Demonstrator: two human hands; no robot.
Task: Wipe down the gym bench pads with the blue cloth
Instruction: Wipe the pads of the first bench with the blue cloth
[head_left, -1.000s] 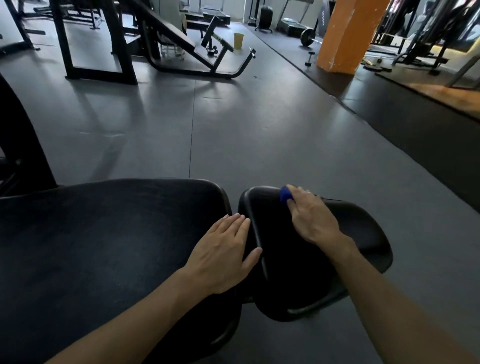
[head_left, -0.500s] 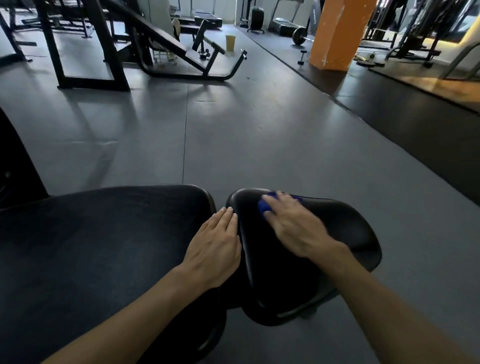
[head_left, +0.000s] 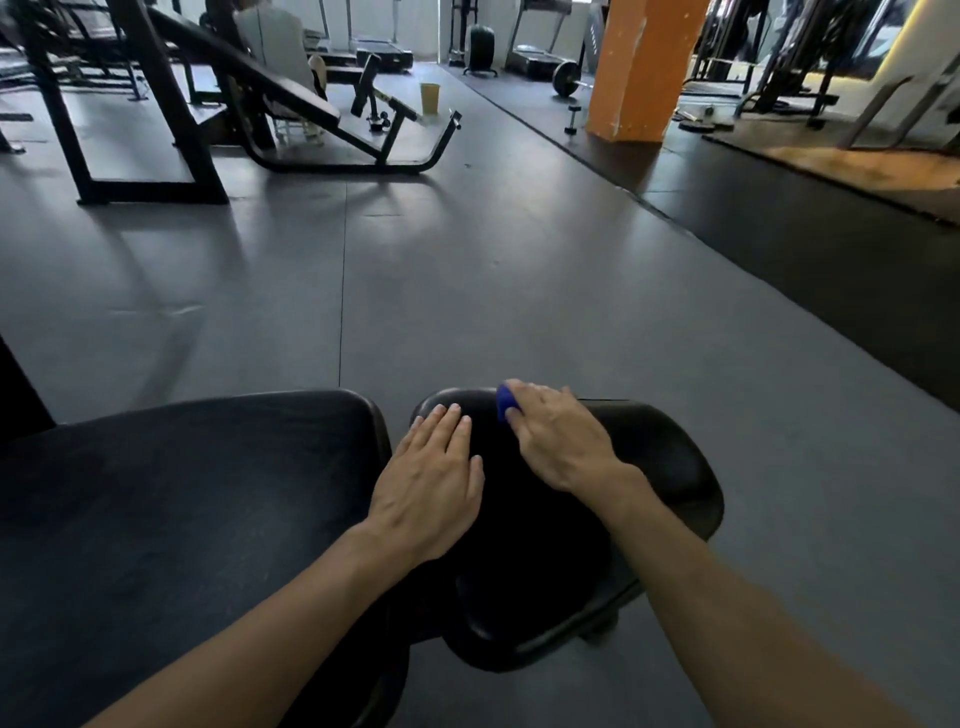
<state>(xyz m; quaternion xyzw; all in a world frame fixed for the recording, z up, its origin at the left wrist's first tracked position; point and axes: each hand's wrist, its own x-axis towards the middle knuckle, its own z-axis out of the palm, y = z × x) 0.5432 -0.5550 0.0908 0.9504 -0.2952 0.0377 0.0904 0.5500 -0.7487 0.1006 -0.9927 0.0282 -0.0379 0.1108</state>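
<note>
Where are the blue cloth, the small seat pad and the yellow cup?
blue cloth (head_left: 503, 404): head view, the bit showing past the right hand.
small seat pad (head_left: 660, 457): head view, bare top right of the wrist.
yellow cup (head_left: 430, 98): head view, its side.

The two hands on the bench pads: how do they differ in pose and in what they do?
The left hand lies flat with straight fingers and holds nothing; the right hand has curled fingers gripping the blue cloth. The left hand spans the gap between the large pad and the small pad; the right hand is at the small pad's far edge. Both touch the small pad.
</note>
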